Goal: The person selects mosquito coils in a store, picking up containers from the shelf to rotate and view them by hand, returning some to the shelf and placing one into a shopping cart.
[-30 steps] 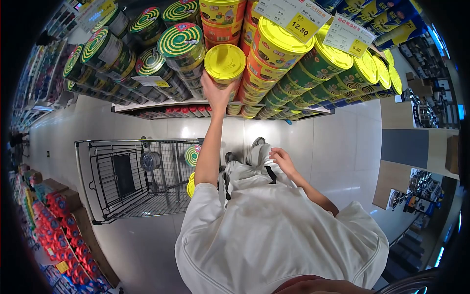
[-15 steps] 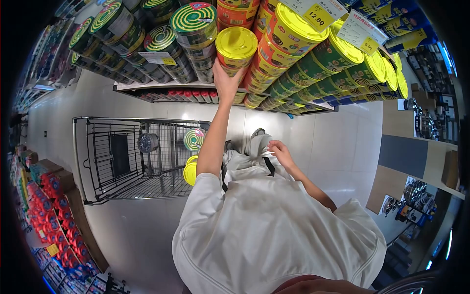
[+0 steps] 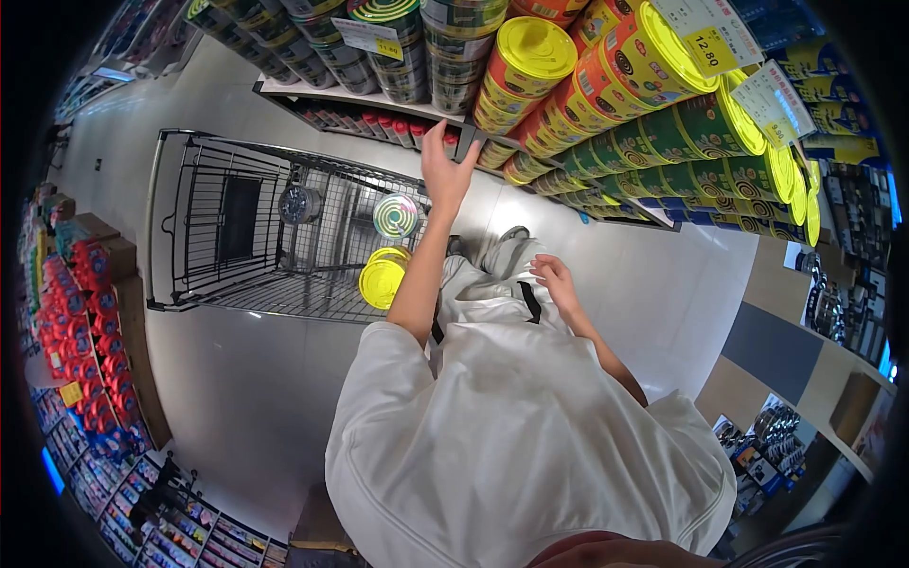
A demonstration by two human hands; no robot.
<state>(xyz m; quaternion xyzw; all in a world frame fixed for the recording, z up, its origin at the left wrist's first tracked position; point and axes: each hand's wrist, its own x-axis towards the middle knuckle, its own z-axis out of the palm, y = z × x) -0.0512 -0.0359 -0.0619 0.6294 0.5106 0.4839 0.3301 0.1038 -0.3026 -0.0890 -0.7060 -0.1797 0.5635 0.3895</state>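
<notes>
My left hand (image 3: 449,173) is open and empty, thumb and fingers spread, in front of the shelf edge (image 3: 379,112). Just beyond it stands a stack of red-and-yellow canisters with a yellow-lidded canister (image 3: 535,57) on top, apart from the hand. Near my right thigh, my right hand (image 3: 557,281) hangs with loosely bent fingers and holds nothing. Left of my legs is a metal shopping cart (image 3: 275,151). Inside it lie canisters with yellow lids (image 3: 382,282), a can with a green-and-white spiral top (image 3: 396,217) and a dark round item (image 3: 299,204).
Green spiral-topped cans (image 3: 388,47) are stacked on the shelf's left, and green canisters with yellow lids (image 3: 663,150) on its right. Price tags (image 3: 705,43) hang in front. Red packages (image 3: 90,331) are piled at far left. Cookware (image 3: 772,426) is displayed at right.
My left hand has let go of the yellow-lidded canister and drawn back toward me, fingers spreading. The canister stays on its stack. My right hand has barely moved. The view has shifted.
</notes>
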